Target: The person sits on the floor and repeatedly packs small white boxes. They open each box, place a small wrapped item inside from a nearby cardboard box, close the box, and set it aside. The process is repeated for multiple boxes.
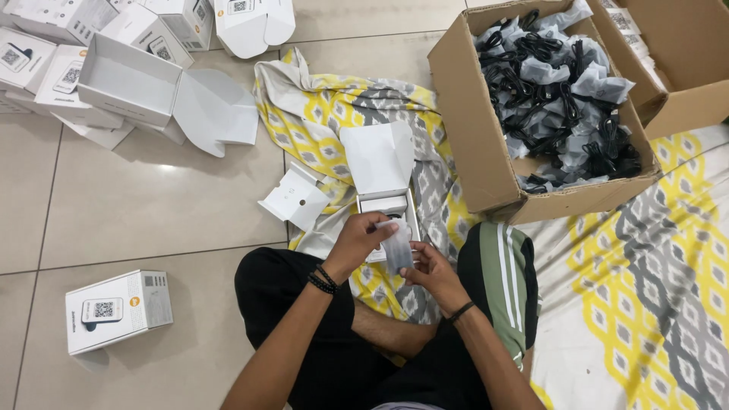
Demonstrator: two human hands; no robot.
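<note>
Clear plastic pouch sits pinched between your left hand and right hand, just above the open white box. One sealed box lies far left; many bagged cables remain ahead.

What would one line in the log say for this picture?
left hand: holds small clear plastic bag | right hand: holds same bag | below: open small white cardboard box | beside: brown cardboard carton of bagged black cables

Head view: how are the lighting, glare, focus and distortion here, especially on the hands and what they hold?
Head view: soft, even light; a small bright glare patch on the beige floor tile below the open white cardboard box; soft shadows beside the boxes; slight wide-angle bending at the edges; the left hand, right hand and the small clear plastic bag look slightly soft.
</note>
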